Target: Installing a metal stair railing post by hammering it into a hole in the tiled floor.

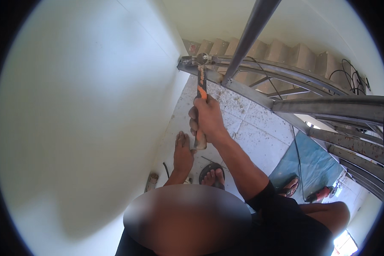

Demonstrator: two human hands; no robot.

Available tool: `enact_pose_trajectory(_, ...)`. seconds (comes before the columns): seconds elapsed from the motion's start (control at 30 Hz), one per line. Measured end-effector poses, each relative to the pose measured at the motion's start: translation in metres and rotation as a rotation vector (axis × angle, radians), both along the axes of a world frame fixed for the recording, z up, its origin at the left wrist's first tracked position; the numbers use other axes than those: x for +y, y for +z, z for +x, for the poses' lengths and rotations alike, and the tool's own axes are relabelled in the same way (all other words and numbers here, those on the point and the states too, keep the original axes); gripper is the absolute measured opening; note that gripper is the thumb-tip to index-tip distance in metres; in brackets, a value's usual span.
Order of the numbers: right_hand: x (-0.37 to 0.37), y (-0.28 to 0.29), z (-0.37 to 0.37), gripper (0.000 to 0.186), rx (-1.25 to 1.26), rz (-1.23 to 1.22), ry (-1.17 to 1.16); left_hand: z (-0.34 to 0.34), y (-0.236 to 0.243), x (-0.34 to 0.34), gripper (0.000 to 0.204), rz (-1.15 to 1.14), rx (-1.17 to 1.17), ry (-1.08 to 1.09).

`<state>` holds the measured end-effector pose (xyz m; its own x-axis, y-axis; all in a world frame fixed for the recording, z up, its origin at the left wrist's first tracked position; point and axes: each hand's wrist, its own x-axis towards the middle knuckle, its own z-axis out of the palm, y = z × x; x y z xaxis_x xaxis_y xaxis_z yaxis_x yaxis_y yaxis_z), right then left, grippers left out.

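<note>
My right hand (209,117) is wrapped round the handle of a hammer (202,83), which has a worn black and orange grip. The hammer's head lies over the end of a grey metal rail (187,65) where it meets the white wall; whether the two touch, I cannot tell. Lower down, beside the wall, my left hand (183,154) is empty, its fingers stretched out. Its thumb is close to the butt of the hammer handle. It looks to be over the floor or against the foot of the wall; which of these is unclear.
A metal post (247,40) rises from the railing frame (328,104), with stairs (281,53) beyond. Debris dots the tiled floor (239,121). A red angle grinder (320,194) and a black cable (298,153) lie on a blue sheet (313,155). The white wall (85,119) bounds the left.
</note>
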<state>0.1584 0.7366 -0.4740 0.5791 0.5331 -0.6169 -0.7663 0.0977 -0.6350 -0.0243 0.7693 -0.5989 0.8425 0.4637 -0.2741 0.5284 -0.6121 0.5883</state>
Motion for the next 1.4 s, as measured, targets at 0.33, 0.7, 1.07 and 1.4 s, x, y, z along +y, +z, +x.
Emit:
enact_pose_trajectory(0.33,0.001,-0.004,-0.002,0.018,-0.066,-0.090,-0.164,0.001,0.004,0.000,0.069,0.013,0.047,-0.027)
enact_pose_trajectory(0.7,-0.002,0.004,-0.001,0.014,-0.032,0.048,-0.112,0.001,0.004,-0.002,0.070,-0.048,0.007,0.047)
enact_pose_trajectory(1.07,-0.005,-0.002,0.003,0.014,-0.064,-0.074,0.013,0.002,0.006,-0.003,0.068,0.031,0.021,0.006)
enact_pose_trajectory(1.4,-0.002,-0.003,-0.006,0.014,-0.055,-0.114,-0.113,-0.001,0.005,-0.004,0.068,0.013,0.008,0.007)
